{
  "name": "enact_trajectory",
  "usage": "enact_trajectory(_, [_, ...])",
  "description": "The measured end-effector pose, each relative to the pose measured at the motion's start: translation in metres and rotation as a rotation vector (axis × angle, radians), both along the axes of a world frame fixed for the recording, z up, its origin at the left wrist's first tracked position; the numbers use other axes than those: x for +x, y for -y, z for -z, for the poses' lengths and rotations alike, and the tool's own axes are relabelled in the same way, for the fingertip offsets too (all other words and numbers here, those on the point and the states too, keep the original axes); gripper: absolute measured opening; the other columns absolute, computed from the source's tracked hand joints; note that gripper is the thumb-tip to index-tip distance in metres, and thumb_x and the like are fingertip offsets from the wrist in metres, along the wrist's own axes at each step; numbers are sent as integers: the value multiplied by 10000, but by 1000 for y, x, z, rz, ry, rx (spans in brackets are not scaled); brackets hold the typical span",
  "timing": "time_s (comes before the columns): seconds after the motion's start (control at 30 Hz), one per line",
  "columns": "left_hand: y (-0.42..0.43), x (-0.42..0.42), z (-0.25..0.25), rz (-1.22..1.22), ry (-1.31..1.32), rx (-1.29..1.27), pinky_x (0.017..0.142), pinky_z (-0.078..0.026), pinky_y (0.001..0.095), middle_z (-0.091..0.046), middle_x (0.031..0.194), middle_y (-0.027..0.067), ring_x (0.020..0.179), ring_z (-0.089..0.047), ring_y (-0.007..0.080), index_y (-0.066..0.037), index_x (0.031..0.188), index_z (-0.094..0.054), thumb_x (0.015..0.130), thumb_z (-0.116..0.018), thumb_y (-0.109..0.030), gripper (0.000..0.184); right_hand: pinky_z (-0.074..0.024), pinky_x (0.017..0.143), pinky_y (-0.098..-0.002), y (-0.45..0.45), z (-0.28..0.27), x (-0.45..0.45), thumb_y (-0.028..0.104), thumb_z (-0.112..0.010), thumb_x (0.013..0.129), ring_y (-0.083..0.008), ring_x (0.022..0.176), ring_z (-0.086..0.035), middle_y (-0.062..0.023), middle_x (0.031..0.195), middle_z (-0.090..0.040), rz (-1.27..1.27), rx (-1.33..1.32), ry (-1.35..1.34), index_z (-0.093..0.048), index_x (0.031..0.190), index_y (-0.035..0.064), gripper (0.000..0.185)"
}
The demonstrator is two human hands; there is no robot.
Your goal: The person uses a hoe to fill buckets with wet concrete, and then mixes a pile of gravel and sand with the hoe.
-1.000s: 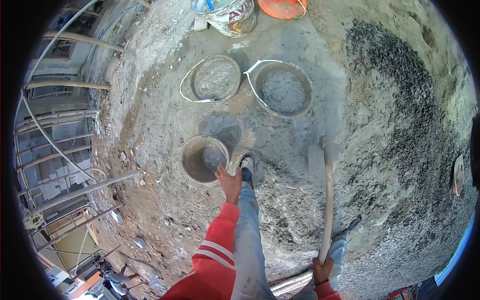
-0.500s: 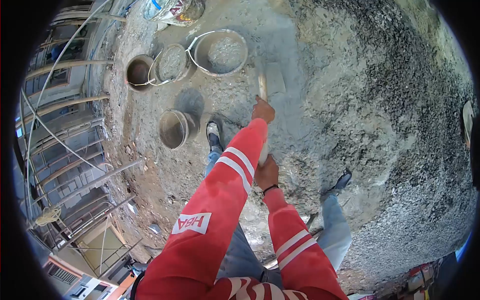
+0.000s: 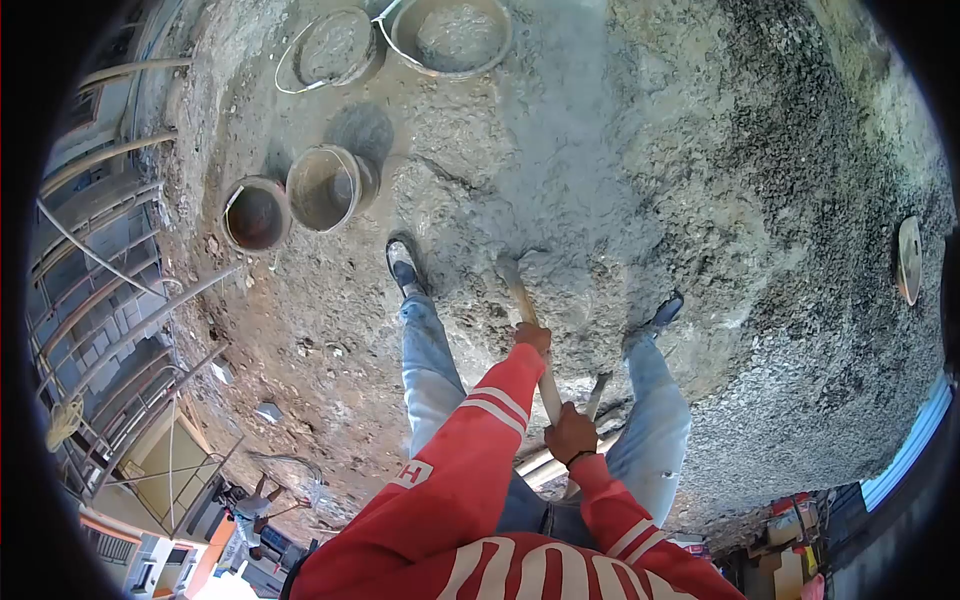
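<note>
Both my hands grip the wooden handle of a hoe [image 3: 523,296], which slants down and away from me. My left hand [image 3: 533,338] is closed around the handle farther forward. Nearer my body, my right hand [image 3: 572,432], with a dark band at the wrist, is wrapped around its rear part. The hoe's head is at the wet grey concrete mix [image 3: 560,160]; its blade is mostly hidden there. My shoes stand apart on either side of the handle.
Two buckets of wet mix, one [image 3: 335,48] beside a wider one [image 3: 455,38], stand ahead. Two more buckets, one light [image 3: 322,190] and one dark [image 3: 255,215], are left. Gravel [image 3: 800,370] and a pan [image 3: 908,260] lie right. Another person [image 3: 250,512] is lower left.
The hoe and both hands have come back toward my body. The view has shifted, and the dark bucket now appears beside the light one, nearer me.
</note>
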State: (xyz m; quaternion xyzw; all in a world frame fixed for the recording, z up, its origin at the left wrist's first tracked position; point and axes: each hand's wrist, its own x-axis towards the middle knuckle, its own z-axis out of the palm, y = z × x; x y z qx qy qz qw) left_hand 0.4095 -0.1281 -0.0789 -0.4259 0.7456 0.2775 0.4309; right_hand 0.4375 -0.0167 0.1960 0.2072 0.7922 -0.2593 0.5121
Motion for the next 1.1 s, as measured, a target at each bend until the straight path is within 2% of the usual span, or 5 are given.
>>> enact_trajectory(0.27, [75,-94,-42,-697,127,873,485,-489,415,-551,611,109,499,-556,246,-39,751,-560,818,-591,-166,147,-506,788,-488,129,-49,-138,280,-644,745,-458,882,-639,-313,869,-644,-2,24,35,-568,928,-94,424])
enact_trajectory(0.67, [261,-225,-268,-1247,-360,698,421,-441,315,-497,658,25,478,-499,147,-72,892,-504,841,-643,-106,152,-516,622,-501,174,-255,-177,139,-637,746,-454,659,-632,-274,725,-617,-223,-383,-82,-474,1006,-52,362])
enact_trajectory(0.8, [278,-243,-332,-1228,-743,477,425,-418,263,-472,621,8,459,-483,111,-64,866,-511,868,-640,-80,131,-508,577,-486,134,-169,-138,148,-662,734,-409,621,-634,-215,669,-617,-267,-450,-292,-506,967,-18,326])
enact_trajectory(0.97, [301,-258,-210,-1166,-877,364,408,-400,273,-487,607,17,448,-464,106,-43,836,-511,860,-640,-77,135,-500,640,-503,175,82,-136,226,-689,751,-410,719,-640,-196,765,-664,-248,-214,-427,-628,917,87,225])
enact_trajectory(1.1, [324,-300,-203,-1065,-931,258,399,-402,282,-482,602,17,446,-464,109,-31,819,-501,834,-614,-44,115,-517,661,-490,220,128,-127,173,-684,745,-409,738,-652,-202,789,-665,-107,-243,-549,-594,999,90,282])
